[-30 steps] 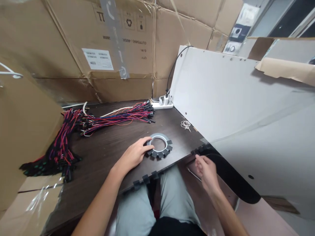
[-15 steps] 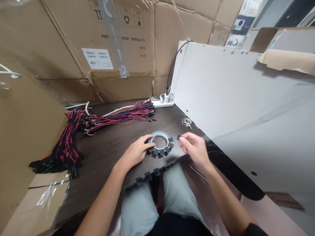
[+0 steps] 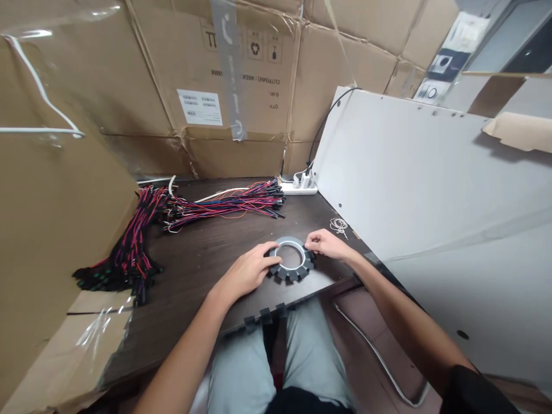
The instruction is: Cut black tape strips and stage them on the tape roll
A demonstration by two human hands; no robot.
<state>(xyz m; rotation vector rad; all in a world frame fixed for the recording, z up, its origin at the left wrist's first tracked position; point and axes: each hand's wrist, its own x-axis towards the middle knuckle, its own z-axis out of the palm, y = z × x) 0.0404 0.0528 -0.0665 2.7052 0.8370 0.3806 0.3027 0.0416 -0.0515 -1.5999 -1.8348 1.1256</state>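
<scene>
A roll of dark tape (image 3: 297, 246) lies flat on the dark wooden desk (image 3: 202, 259), with several short black tape pieces stuck round its outer edge. My left hand (image 3: 246, 271) rests on the roll's left side, fingers curled against its rim. My right hand (image 3: 328, 244) touches the roll's right edge, fingers pinched on a small black tape piece there.
Bundles of red, blue and black wires (image 3: 224, 206) lie across the back of the desk and down its left side (image 3: 125, 253). A white power strip (image 3: 298, 185) sits at the back. Cardboard boxes (image 3: 224, 69) wall the back and left; a white panel (image 3: 414, 172) stands on the right. More tape pieces (image 3: 265, 316) hang off the front edge.
My right hand came up from below the desk's right edge with a small black piece and reached the roll's right side. The left hand stayed on the roll.
</scene>
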